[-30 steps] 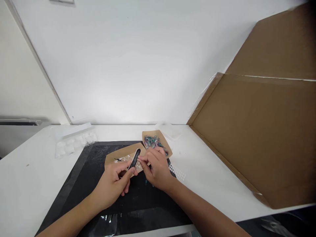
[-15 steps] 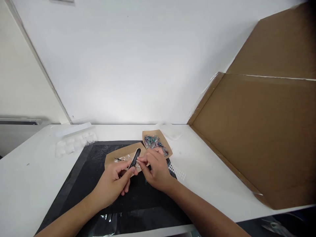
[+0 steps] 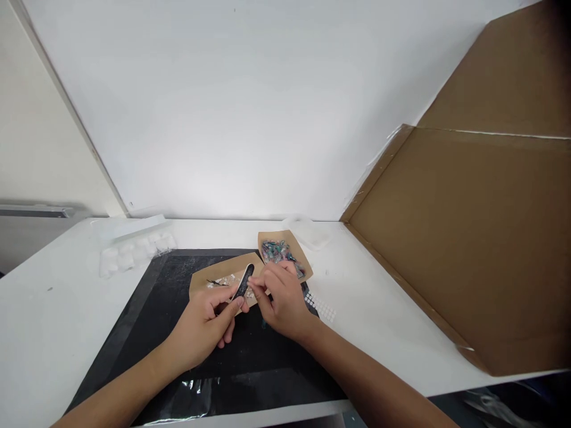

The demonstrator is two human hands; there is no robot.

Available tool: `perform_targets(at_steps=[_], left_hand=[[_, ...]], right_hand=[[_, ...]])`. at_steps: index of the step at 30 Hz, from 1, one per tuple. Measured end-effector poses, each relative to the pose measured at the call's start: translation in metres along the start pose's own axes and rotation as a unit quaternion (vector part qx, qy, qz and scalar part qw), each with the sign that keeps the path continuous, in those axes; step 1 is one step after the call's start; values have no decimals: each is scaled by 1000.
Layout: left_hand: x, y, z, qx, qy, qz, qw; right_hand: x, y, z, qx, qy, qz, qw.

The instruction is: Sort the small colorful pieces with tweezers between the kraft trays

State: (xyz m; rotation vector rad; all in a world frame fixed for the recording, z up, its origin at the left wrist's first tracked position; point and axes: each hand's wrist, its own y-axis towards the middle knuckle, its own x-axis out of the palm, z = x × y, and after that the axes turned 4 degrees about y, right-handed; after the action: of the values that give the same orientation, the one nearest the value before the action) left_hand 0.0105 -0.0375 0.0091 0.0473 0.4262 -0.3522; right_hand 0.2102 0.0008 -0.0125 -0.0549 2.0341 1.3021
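Note:
My left hand (image 3: 200, 324) grips a short nail file (image 3: 243, 281) with a dark face and a pale edge, tilted up to the right. Against the file's right side, the fingertips of my right hand (image 3: 281, 300) are pinched together; what they hold, if anything, is too small to make out. Beneath both hands lies a brown card tray (image 3: 200, 279) with small clear and whitish pieces and a thin dark stick in it. Behind my right hand, a second brown tray (image 3: 300, 248) holds many small shiny coloured pieces in clear wrapping.
A black mat (image 3: 165, 315) covers the middle of the white table (image 3: 379, 333). Right of my hand is a sheet of small white tabs (image 3: 320, 306). Clear plastic moulded packaging (image 3: 134, 252) lies back left, more clear plastic (image 3: 307, 230) at the back. Large cardboard (image 3: 468, 249) stands right.
The view has shifted slightly, so everything sits a little higher in the picture. My hands keep nearly the same hold, with the fingertips still at the file.

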Motion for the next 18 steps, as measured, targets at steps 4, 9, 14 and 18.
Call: perform_targets(at_steps=[4, 9, 14, 18], left_hand=[[0, 0, -2, 11, 4, -1, 1000], [-1, -1, 1, 6, 9, -1, 1000], [-1, 0, 2, 18, 23, 3, 1000], [-1, -1, 4, 18, 26, 6, 999]], right_hand=[[0, -1, -2, -6, -8, -8, 1000], [0, 0, -2, -7, -4, 2, 1000], [-2, 1, -3, -10, -13, 5, 1000], [-3, 2, -4, -3, -1, 7, 1000]])
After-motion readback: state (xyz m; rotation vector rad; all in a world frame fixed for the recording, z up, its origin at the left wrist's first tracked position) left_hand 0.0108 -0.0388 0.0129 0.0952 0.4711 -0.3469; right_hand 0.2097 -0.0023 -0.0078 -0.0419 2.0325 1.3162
